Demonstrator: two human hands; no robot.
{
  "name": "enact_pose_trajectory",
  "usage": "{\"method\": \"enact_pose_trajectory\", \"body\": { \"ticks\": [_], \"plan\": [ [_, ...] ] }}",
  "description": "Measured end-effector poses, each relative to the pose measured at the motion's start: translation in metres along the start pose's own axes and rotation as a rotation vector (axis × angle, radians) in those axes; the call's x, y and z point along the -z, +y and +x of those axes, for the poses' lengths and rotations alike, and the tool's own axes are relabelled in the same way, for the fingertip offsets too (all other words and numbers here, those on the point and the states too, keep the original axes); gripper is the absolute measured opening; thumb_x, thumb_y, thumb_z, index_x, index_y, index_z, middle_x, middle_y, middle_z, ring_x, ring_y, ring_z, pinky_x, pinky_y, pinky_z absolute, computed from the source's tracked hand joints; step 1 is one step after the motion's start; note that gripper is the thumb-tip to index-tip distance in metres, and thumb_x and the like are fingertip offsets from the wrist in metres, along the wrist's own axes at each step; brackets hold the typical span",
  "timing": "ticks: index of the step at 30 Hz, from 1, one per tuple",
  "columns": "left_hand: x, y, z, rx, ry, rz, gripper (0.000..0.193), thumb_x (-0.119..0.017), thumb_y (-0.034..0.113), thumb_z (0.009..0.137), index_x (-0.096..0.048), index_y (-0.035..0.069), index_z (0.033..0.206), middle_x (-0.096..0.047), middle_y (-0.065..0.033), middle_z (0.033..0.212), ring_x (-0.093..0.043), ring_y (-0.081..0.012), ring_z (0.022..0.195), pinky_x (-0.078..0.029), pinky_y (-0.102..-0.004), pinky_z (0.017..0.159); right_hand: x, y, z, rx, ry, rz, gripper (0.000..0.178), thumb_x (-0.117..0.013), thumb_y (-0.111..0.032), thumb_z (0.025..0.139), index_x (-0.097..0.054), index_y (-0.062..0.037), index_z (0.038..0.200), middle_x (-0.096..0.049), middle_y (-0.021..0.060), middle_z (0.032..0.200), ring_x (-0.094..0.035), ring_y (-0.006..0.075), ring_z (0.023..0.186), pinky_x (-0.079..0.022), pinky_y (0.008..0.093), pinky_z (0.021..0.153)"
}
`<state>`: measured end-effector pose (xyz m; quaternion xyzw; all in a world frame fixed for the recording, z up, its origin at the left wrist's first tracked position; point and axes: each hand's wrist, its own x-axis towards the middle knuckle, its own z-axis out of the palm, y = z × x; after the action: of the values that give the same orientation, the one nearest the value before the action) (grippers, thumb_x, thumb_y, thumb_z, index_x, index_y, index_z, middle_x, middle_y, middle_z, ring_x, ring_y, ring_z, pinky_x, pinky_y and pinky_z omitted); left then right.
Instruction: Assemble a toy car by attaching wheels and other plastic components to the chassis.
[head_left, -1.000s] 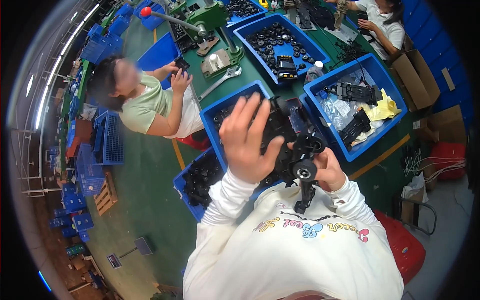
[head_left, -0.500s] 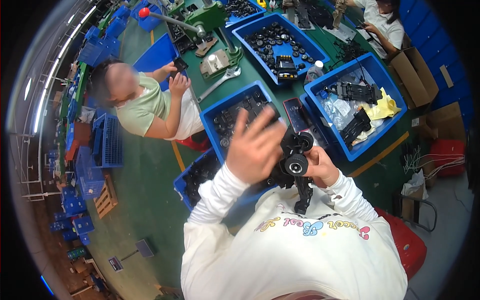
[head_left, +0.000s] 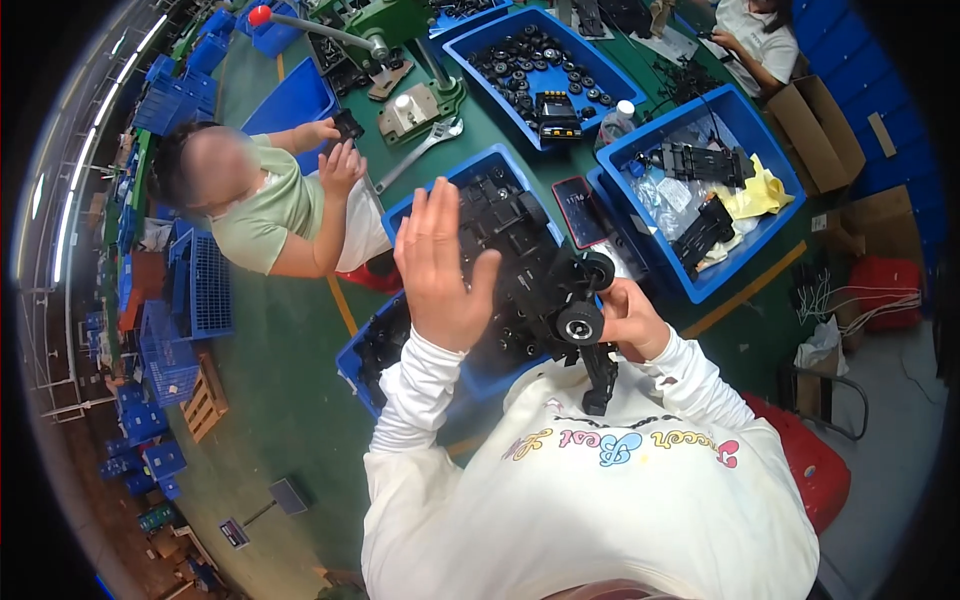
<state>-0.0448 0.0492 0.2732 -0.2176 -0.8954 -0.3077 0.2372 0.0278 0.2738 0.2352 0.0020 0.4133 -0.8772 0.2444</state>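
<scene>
My right hand (head_left: 632, 322) grips a black toy car chassis (head_left: 535, 290) by its near end, thumb beside a black wheel (head_left: 580, 323) with a silver-grey hub. Another wheel (head_left: 598, 270) sits at the same end, and a black arm-like part (head_left: 600, 380) hangs down in front of my shirt. My left hand (head_left: 440, 270) is raised at the chassis's left side, open, fingers stretched upward and thumb apart. Whether the thumb touches the chassis I cannot tell. Beneath both lies a blue bin (head_left: 398, 212) of black parts, partly hidden by the chassis and my hand.
More blue bins hold wheels (head_left: 520, 70) and bagged parts with a yellow cloth (head_left: 755, 200). A phone (head_left: 580, 212), a bottle (head_left: 617, 122), a wrench (head_left: 420, 152) and a green lever press (head_left: 415, 105) occupy the table. A co-worker (head_left: 270, 200) sits left; another person (head_left: 755, 45) is far right.
My left hand has moved left and turned more upright, leaving more of the chassis showing. The chassis, still in my right hand, now shows its underside or frame more fully. The view has shifted slightly.
</scene>
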Motion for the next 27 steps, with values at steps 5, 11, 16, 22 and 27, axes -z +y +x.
{"method": "enact_pose_trajectory", "body": {
  "ticks": [5,11,16,22,27],
  "plan": [
    [0.009,0.002,-0.028,-0.272,-0.222,-0.363,0.012,-0.069,0.005,0.071,-0.072,0.008,0.083,-0.07,-0.0071,0.095,-0.063,-0.0322,0.107,-0.039,-0.0438,0.103,-0.006,-0.014,0.001,-0.012,0.166,-0.104,0.075,-0.075,-0.022,0.067,-0.049,0.0034,0.133,-0.065,0.0072,0.097,-0.064,0.0134,0.07,-0.054,0.0253,0.062],
    [-0.002,0.002,-0.032,-0.129,-0.121,-0.111,0.019,-0.071,0.017,0.073,-0.073,0.011,0.091,-0.05,-0.0132,0.14,-0.036,-0.0386,0.136,-0.029,-0.0485,0.108,-0.002,-0.003,0.0,-0.012,0.171,-0.074,0.077,-0.075,-0.024,0.069,-0.047,0.0071,0.133,-0.065,0.0062,0.092,-0.064,0.0127,0.067,-0.054,0.0249,0.06],
    [-0.011,-0.013,-0.044,0.215,0.177,-0.394,0.008,-0.069,0.002,0.075,-0.064,0.002,0.082,-0.069,-0.0122,0.094,-0.064,-0.0305,0.097,-0.048,-0.0378,0.088,0.014,0.004,0.006,-0.049,0.084,0.04,0.044,-0.071,-0.009,0.077,-0.056,-0.0004,0.118,-0.063,0.0077,0.106,-0.063,0.0153,0.094,-0.052,0.0301,0.083],
    [-0.052,-0.01,-0.064,0.7,-0.125,-1.077,0.031,-0.063,0.006,0.091,-0.052,-0.002,0.118,-0.066,-0.0102,0.107,-0.065,-0.0167,0.095,-0.05,-0.029,0.085,-0.001,0.019,0.033,-0.157,0.056,0.079,0.042,-0.072,-0.013,0.077,-0.057,-0.0012,0.115,-0.063,0.0062,0.101,-0.064,0.0156,0.082,-0.056,0.032,0.071],
    [-0.063,-0.037,-0.073,0.768,0.01,-1.114,0.026,-0.057,0.002,0.093,-0.053,-0.002,0.118,-0.065,-0.0076,0.109,-0.062,-0.0132,0.098,-0.048,-0.0283,0.088,0.0,0.038,0.055,-0.218,0.055,0.086,0.041,-0.071,-0.012,0.079,-0.057,-0.0001,0.115,-0.062,0.0085,0.104,-0.064,0.0186,0.084,-0.055,0.0349,0.075]
  ]
}}
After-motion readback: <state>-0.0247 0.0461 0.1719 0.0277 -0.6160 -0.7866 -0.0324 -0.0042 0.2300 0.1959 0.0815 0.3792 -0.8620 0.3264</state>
